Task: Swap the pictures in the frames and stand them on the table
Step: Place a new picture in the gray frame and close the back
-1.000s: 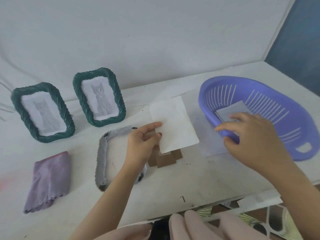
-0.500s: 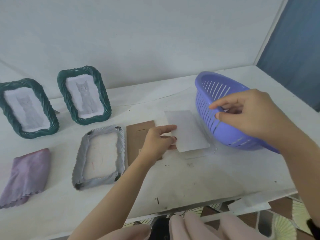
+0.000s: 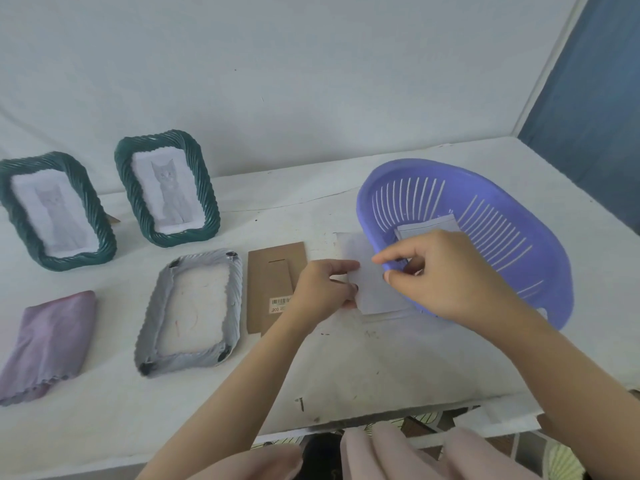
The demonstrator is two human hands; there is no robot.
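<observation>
Head view: you are pinching a white rectangular paper picture point(image 3: 375, 294) with your left grip point(image 3: 320, 291), thumb and curled fingers closing on its left edge. The sheet is lying low over the white worktop point(image 3: 381, 368), just beside the near rim of the purple slotted plastic basket point(image 3: 519, 244), and its right part is running under your other hand. Your right grip point(image 3: 446, 271) is sitting over that edge of the sheet and the basket rim, with index finger and thumb curling toward each other. I cannot tell whether they are closing on the rim, on the picture, or on nothing. A pale paper sheet point(image 3: 429, 226) is lying inside the basket. Just left of your left grip, a brown cardboard backing board point(image 3: 273, 282) with a barcode sticker is lying flat. Beside that, a grey rectangular frame point(image 3: 236, 299) is lying face down, a white surface showing through its opening. Behind these, a dark green twisted-rope frame point(image 3: 74, 261) is standing at the far left and a second dark green frame point(image 3: 183, 237) is standing just beside it, each one showing a grey cat picture. A folded purple cloth point(image 3: 48, 344) is lying at the near left of the worktop.
</observation>
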